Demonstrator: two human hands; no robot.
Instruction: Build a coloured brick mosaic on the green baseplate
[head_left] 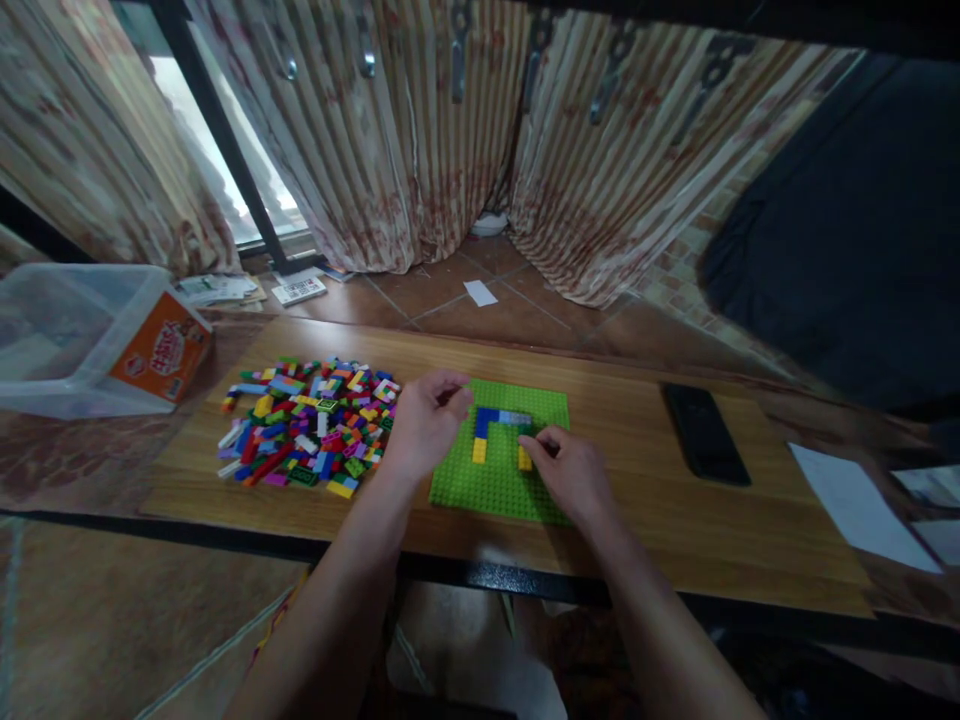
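Bin (97, 340), one, far left. Brick pile (304, 425), too many to count. Left hand (426, 425) at baseplate's left edge; fingers narrow, contents not discernible. Green baseplate (499, 490), one, centre, bearing two yellow bricks (478, 451), left and right: probably light, stiff, slick; best pinched by side walls. Right hand (576, 472): fingertips narrow at right yellow brick (525, 460), firmness of hold not discernible. Phone (705, 433), one, right.

Striped floral fabric curtains (390, 150); bright, dark-framed glass window (196, 125), left; pale-lined brown tiled floor (112, 610); wood-grain surface (750, 540), black edge (487, 573).
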